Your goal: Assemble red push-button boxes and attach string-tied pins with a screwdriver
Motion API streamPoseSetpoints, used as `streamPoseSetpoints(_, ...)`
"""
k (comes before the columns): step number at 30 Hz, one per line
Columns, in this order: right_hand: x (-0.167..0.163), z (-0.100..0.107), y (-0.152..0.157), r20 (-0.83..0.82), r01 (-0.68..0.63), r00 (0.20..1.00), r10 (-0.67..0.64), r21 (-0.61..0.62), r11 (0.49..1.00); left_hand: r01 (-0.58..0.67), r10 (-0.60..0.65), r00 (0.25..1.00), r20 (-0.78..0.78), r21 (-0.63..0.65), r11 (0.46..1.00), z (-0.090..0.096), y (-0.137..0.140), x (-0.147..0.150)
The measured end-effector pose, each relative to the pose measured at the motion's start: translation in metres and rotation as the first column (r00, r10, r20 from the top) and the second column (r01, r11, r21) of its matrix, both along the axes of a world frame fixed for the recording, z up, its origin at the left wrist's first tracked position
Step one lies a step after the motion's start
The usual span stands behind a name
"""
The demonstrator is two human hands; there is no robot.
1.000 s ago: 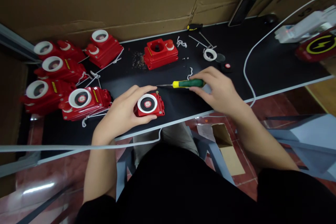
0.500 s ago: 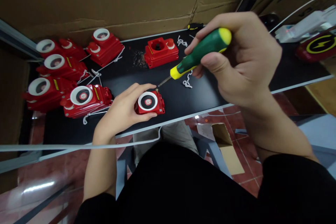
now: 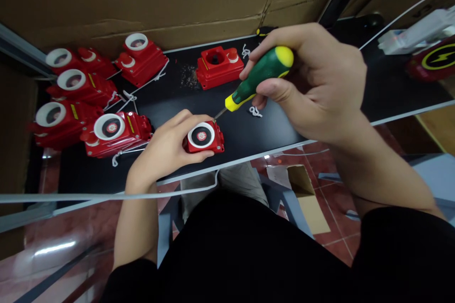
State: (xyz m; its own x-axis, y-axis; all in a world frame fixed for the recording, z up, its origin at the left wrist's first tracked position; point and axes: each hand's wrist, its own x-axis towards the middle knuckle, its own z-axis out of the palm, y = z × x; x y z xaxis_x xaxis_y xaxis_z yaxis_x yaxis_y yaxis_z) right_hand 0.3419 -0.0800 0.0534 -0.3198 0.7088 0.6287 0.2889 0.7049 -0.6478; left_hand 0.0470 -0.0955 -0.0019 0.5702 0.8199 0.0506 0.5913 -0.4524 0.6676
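- Left hand point(image 3: 168, 144): thumb and forefinger stand apart by the breadth of a small, glossy red rectangular housing point(image 3: 219, 141), which they hold between them at the front edge of a flat black tabletop point(image 3: 238, 137). The remaining fingers are partly hidden. The side grip presumably steadies the housing and leaves its upper face exposed.
- White raised ring point(image 3: 189, 138): lies between left thumb and forefinger, facing upward around a black disc point(image 3: 201, 136) with a red-and-white emblem.
- Right hand point(image 3: 320, 85): thumb and fingers are closed about a screwdriver with a bulbous green-and-yellow handle point(image 3: 256, 75). The handle slants down toward the left forefinger, an angle that probably lets the shaft clear the ring.
- Slim metal shaft point(image 3: 221, 113): its tip lies just beside the left forefinger's tip, at the housing's corner; contact there cannot be confirmed.
- Crumpled white cord point(image 3: 255, 112): rests just below the right fingertips.
- Red housing with a round opening point(image 3: 220, 75): stands beyond the left fingertips, apparently set back for working room.
- Red housing with a white-ringed black disc point(image 3: 137, 135): nearest of a group left of the left fingers, perhaps gathered there for order.
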Motion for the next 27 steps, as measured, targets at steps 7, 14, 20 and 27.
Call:
streamPoseSetpoints(7,0.003,0.006,-0.007,0.111,0.116,0.988,-0.103,-0.113,0.987,0.001,-0.001,1.0,-0.003,-0.003,1.0,0.002,0.001,0.001)
streamPoseSetpoints(14,0.006,0.017,-0.008,0.186,0.061,0.982,-0.043,-0.094,0.994,0.009,-0.009,1.0,-0.016,0.002,1.0,0.002,0.002,0.002)
streamPoseSetpoints(20,-0.007,0.07,0.014,0.402,0.022,0.913,0.075,-0.232,0.972,0.018,-0.018,1.0,-0.01,0.008,1.0,0.002,0.003,0.002)
streamPoseSetpoints(27,-0.005,0.089,0.039,0.475,-0.088,0.866,0.157,-0.164,0.982,0.025,-0.025,1.0,-0.009,0.009,1.0,0.002,0.004,0.001)
